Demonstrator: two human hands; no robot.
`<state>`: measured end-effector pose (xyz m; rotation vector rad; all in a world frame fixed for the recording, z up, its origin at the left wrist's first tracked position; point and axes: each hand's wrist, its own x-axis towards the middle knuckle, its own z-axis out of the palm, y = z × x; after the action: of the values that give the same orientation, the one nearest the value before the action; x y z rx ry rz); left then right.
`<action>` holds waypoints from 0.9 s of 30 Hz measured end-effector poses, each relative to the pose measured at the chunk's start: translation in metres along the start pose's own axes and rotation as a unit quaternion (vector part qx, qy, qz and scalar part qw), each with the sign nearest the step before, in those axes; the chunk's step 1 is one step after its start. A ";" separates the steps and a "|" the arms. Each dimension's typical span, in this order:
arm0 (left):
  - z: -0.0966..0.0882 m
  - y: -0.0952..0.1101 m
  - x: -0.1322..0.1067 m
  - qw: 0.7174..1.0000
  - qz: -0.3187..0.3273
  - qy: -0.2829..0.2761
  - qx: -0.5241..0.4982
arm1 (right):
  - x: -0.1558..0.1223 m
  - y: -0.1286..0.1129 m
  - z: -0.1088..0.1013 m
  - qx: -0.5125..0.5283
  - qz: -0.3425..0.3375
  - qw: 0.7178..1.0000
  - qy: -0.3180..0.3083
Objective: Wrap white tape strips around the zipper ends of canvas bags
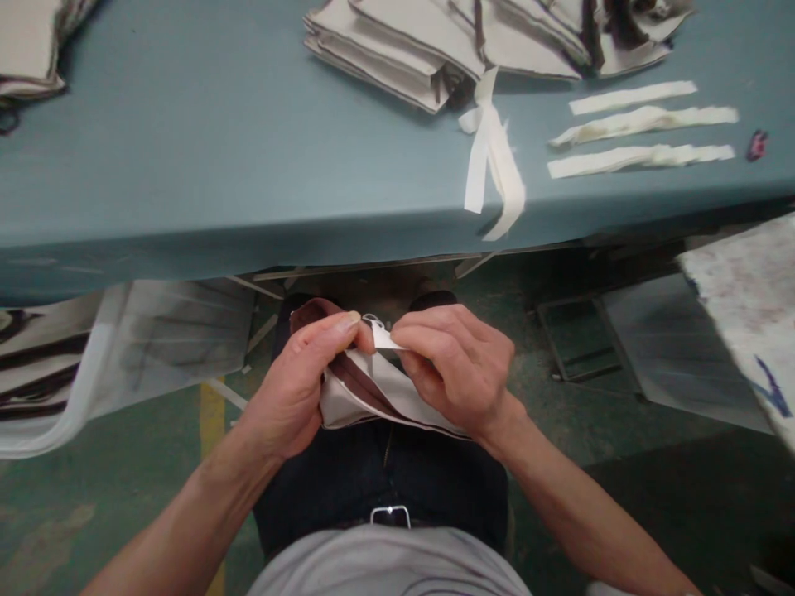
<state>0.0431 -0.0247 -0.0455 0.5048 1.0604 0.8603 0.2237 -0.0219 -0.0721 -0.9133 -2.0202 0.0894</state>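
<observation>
A cream fabric piece with dark brown trim (354,397) hangs between my hands, above my lap and in front of the table. My left hand (304,372) pinches its upper edge between thumb and fingers. A short white strip (383,338) sticks out at the middle, with a small loop beside it that is too small to make out. My right hand (456,356) pinches the end of this strip between thumb and forefinger. Part of the fabric piece is hidden behind both hands.
On the blue-grey table (186,165) lie stacked cream fabric pieces (397,50), a knotted white strip (497,165) over the front edge and three loose strips (646,124). A white bin (93,389) stands at left, a pale board (751,306) at right.
</observation>
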 end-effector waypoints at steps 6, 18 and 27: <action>-0.001 -0.005 -0.001 0.998 0.023 -0.053 0.017 | -0.005 0.008 -0.009 -0.034 -0.061 0.997 0.013; -0.025 -0.014 -0.013 0.993 0.026 -0.087 0.070 | -0.014 0.010 -0.004 -0.004 -0.017 1.000 0.004; -0.039 -0.032 -0.038 0.988 -0.025 -0.039 0.149 | -0.066 -0.044 0.045 0.198 0.413 0.889 0.006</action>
<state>0.0111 -0.0759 -0.0651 0.7529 1.1307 0.6337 0.1862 -0.0835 -0.1279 -1.4197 -1.3855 0.9243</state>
